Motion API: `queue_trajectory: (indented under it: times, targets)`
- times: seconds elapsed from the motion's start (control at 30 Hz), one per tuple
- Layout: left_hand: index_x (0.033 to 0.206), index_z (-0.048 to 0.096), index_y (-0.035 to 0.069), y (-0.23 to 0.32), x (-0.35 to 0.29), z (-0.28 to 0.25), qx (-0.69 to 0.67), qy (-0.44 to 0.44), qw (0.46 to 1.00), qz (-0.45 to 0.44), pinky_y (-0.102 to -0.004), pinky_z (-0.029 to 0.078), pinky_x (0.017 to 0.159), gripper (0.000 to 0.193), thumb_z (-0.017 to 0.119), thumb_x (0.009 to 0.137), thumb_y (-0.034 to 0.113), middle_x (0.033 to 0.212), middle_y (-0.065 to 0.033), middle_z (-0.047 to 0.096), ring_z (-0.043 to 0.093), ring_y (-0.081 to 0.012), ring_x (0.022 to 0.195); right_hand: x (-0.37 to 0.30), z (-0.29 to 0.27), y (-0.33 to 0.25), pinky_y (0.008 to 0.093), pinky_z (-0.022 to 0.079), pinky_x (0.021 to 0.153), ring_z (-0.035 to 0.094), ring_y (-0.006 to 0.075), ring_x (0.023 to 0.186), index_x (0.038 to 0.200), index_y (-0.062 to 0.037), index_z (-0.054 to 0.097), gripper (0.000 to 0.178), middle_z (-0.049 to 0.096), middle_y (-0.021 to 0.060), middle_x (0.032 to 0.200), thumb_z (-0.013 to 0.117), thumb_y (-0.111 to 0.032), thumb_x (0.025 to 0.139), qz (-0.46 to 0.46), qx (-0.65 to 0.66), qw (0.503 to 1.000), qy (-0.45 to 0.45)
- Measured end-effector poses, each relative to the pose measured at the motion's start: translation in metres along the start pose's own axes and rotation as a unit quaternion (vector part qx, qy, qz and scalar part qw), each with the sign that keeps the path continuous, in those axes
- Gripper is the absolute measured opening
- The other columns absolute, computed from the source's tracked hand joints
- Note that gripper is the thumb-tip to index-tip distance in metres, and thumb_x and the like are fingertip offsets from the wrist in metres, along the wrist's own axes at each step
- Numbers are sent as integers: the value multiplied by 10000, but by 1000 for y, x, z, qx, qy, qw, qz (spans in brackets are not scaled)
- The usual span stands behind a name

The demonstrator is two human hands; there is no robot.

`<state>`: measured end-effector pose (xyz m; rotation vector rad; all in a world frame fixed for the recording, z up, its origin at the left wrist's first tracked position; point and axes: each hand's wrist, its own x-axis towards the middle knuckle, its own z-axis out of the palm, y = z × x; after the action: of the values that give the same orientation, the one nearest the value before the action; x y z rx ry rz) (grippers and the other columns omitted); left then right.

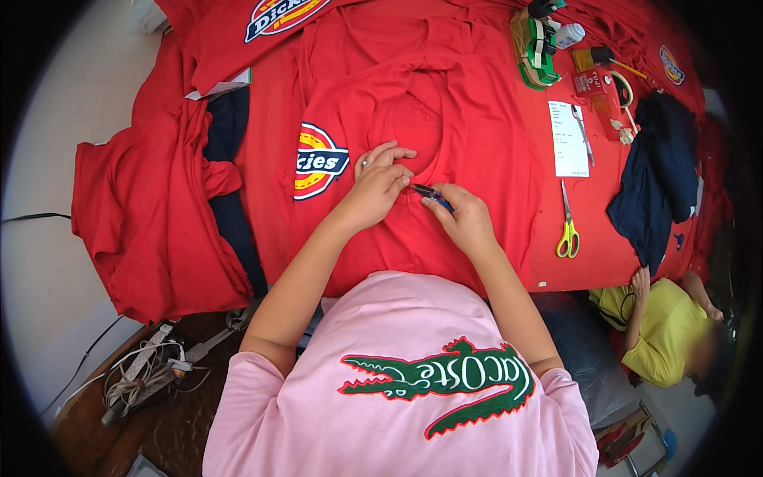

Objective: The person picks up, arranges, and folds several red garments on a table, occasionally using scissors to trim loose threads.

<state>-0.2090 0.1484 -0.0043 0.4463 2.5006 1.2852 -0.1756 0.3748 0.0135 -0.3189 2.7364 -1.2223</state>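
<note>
A red T-shirt (381, 246) lies spread in front of me, its round neckline facing up and a large colourful logo patch (320, 160) on its left side. My left hand (380, 181), with a ring on one finger, pinches the shirt's fabric at the neckline's near edge. In my right hand (463, 216) is a small pair of thread snips (433, 197) with dark blades and blue handles. Their tips meet the neckline right beside my left fingertips. Whatever thread lies between the blades is too small to make out.
Yellow-green scissors (567, 234), a paper sheet (569, 139) with a pen and a green tape dispenser (534, 48) lie right. Dark cloth (648, 183) is beyond them. More red shirts (159, 222) heap left. A person in yellow (664, 330) sits lower right; tangled cables (151, 374) lie lower left.
</note>
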Motion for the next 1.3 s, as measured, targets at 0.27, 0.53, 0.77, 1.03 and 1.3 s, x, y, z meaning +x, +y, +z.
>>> queue_trajectory:
  times: [0.27, 0.53, 0.77, 1.03, 1.3]
  targets:
    - [1048, 758, 48, -3, 1, 2, 3, 7, 1000, 2, -515, 166, 1261, 210, 594, 1052, 179, 1544, 5, 549, 324, -279, 1567, 0, 5, 9, 423, 572, 709, 719, 345, 790, 1093, -39, 768, 253, 740, 170, 923, 786, -253, 959, 34, 69, 996, 42]
    - [1047, 747, 94, -4, -1, 2, 5, 13, 1000, 11, -529, 167, 1264, 136, 719, 979, 209, 1554, -9, 555, 310, -304, 1580, 22, -36, -25, 385, 513, 623, 657, 277, 646, 1089, -49, 797, 355, 695, 154, 759, 830, -354, 910, 109, 1, 991, -73]
    - [951, 740, 117, -3, -5, 12, 4, 92, 995, 37, -530, 232, 1236, 178, 866, 833, 161, 1437, 6, 636, 401, -306, 1530, 33, -37, -23, 391, 498, 614, 619, 254, 608, 1022, -41, 830, 325, 646, 161, 678, 829, -342, 898, 155, 50, 979, -119]
    - [895, 746, 118, -2, -6, 18, 4, 147, 987, 57, -519, 283, 1210, 178, 890, 793, 128, 1344, 13, 669, 471, -295, 1479, 40, -44, -29, 327, 463, 614, 549, 134, 629, 1031, -14, 826, 283, 602, 77, 659, 832, -270, 910, 163, 34, 974, -155]
    - [869, 764, 113, 3, -6, 18, 9, 162, 985, 62, -539, 275, 1217, 156, 887, 775, 136, 1269, 9, 674, 484, -275, 1459, 37, -36, -8, 285, 442, 621, 529, 80, 656, 995, 5, 821, 256, 634, -4, 686, 810, -247, 951, 221, 134, 949, -181]
